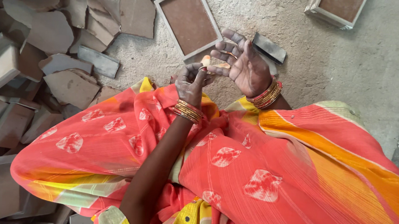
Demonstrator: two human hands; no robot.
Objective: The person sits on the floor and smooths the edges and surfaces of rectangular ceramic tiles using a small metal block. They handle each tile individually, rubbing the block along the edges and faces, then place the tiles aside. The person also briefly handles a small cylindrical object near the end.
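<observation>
My left hand (189, 82) is raised over my lap, and its fingertips pinch a small pale orange piece (206, 61). That piece sits at the tip of my right hand's forefinger. My right hand (246, 65) is held palm up with its dusty fingers spread, and it grips nothing. Both wrists carry gold and red bangles. My lap is covered by an orange and pink patterned cloth (233, 162).
A heap of broken brown slab pieces (49, 51) fills the left side. A white-framed brown panel (187, 22) lies on the concrete floor ahead, with another one (338, 8) at the top right. A dark grey block (268, 48) lies just beyond my right hand.
</observation>
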